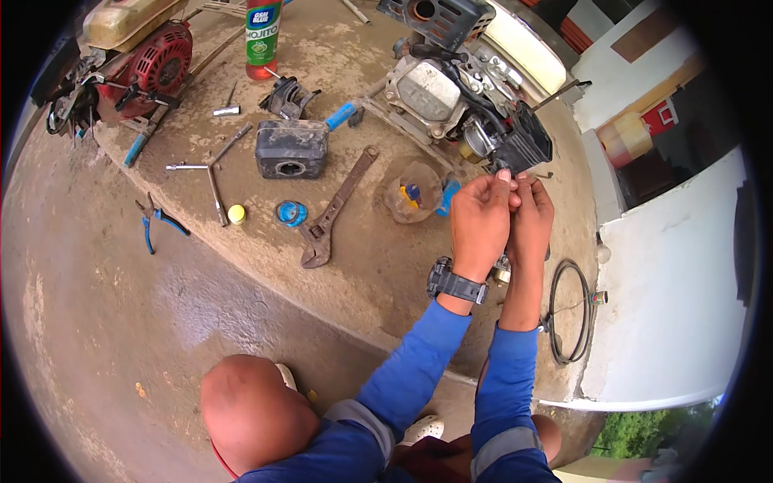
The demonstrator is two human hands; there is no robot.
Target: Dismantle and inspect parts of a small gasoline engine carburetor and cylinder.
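Note:
My left hand [481,216] and my right hand [531,212] are held close together, fingertips pinched at the near side of a small engine [427,92]. Whatever sits between the fingertips is too small or too hidden to make out. Just beyond them is the engine's black ribbed part [527,138], and I cannot tell whether the fingers touch it. Left of my hands stands a clear plastic container [396,201] with small blue and yellow pieces inside. A rusty adjustable wrench [338,211] lies farther left, beside a blue ring-shaped cap [291,213].
A dirty black box-shaped part [291,150], a three-armed wrench [213,171], a yellow-topped cap [236,214] and blue-handled pliers [153,219] lie leftward. Behind are a bottle of red liquid [259,71] and a red engine [161,68]. A black cable coil [555,322] lies right.

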